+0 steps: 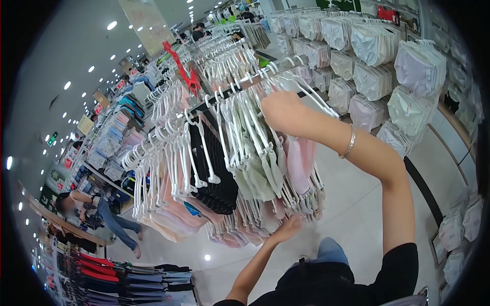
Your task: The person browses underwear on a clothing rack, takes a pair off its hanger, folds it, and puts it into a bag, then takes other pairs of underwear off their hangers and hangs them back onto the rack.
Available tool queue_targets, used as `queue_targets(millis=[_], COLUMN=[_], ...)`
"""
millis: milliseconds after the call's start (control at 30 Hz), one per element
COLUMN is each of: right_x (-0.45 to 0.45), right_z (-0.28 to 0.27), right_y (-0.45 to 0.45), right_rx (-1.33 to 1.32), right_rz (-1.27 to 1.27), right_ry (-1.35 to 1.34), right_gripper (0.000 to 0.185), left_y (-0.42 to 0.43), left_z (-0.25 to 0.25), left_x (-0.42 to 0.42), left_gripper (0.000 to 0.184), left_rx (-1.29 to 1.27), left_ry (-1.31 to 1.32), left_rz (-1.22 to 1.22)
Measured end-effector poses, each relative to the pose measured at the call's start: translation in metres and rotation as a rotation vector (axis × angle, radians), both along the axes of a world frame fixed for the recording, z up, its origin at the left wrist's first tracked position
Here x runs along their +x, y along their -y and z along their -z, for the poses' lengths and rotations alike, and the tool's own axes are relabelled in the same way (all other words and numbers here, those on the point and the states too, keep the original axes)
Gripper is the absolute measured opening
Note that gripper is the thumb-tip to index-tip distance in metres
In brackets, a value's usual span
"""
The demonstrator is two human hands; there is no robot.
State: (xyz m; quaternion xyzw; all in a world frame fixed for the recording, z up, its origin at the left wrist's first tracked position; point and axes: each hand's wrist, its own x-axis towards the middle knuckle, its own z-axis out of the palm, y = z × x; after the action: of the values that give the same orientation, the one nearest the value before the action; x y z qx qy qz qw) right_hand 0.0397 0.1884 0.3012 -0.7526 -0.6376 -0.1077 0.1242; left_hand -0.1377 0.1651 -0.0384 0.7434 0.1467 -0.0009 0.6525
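My right hand (283,112) is raised at the near end of the upper rail (250,80), among white plastic hangers (250,120). Its fingers are curled in and face away, so what they grip is hidden. Pale green garments (258,178) and a pink garment (300,158) hang just below that hand. Lower down, my left hand (288,228) is beside the bottom row of pale garments (250,232), its fingers loosely stretched and holding nothing I can see. A black striped garment (213,168) hangs further left on the upper rail.
A red clip strip (178,64) rises behind the rail. Packed underwear displays (375,43) line the right side. Red and dark garments (102,270) hang at lower left. A person in jeans (115,219) is in the left aisle on the pale tiled floor (352,204).
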Motion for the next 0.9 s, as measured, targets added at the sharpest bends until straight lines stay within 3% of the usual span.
queue_targets(millis=[67, 133, 233, 267, 300, 400, 467, 533, 600, 700, 767, 867, 900], right_x=[0.002, -0.003, -0.033, -0.051, -0.066, -0.096, -0.102, -0.1, -0.092, -0.073, -0.058, -0.028, -0.018], right_z=[0.002, 0.009, 0.022, 0.028, 0.033, 0.074, 0.113, 0.143, 0.182, 0.24, 0.273, 0.288, 0.291], right_y=[0.004, 0.012, 0.045, 0.062, 0.084, 0.122, 0.132, 0.131, 0.133, 0.143, 0.154, 0.177, 0.187], right_rx=[0.038, 0.242, 0.617, 0.65, 0.583, 0.701, 0.631, 0.455, 0.166, -0.259, -0.273, -0.505, -0.656], right_rz=[0.004, 0.086, 0.024, -0.086, -0.332, -1.156, -1.494, -1.572, -1.595, -1.521, -1.365, -0.994, -0.9], right_ry=[0.027, 0.168, 0.495, 0.454, 0.493, 0.398, 0.305, 0.199, 0.171, 0.116, 0.026, -0.039, -0.051], right_gripper=[0.014, 0.011, 0.008, 0.009, 0.01, 0.015, 0.016, 0.016, 0.016, 0.015, 0.016, 0.024, 0.028], left_y=[0.013, 0.022, 0.039, 0.045, 0.049, 0.064, 0.073, 0.083, 0.091, 0.107, 0.112, 0.115, 0.114], left_z=[-0.023, -0.039, -0.069, -0.081, -0.085, -0.062, -0.094, -0.094, -0.067, -0.078, -0.073, -0.039, -0.037], left_x=[-0.03, -0.058, -0.093, -0.099, -0.101, -0.116, -0.104, -0.097, -0.095, -0.089, -0.093, -0.115, -0.122], left_gripper=[0.054, 0.061, 0.056, 0.052, 0.048, 0.035, 0.028, 0.025, 0.024, 0.025, 0.029, 0.03, 0.03], left_rx=[0.6, 0.288, 0.471, 0.597, 0.721, 1.003, 0.952, 0.921, 0.914, 0.875, 0.843, 0.831, 0.62], left_ry=[0.042, -0.292, -0.182, -0.107, -0.036, 0.235, 0.345, 0.376, 0.33, 0.197, 0.158, -0.045, -0.174], left_rz=[0.293, 0.18, 0.01, -0.05, -0.113, -0.195, -0.151, -0.099, -0.032, -0.057, -0.079, -0.084, -0.046])
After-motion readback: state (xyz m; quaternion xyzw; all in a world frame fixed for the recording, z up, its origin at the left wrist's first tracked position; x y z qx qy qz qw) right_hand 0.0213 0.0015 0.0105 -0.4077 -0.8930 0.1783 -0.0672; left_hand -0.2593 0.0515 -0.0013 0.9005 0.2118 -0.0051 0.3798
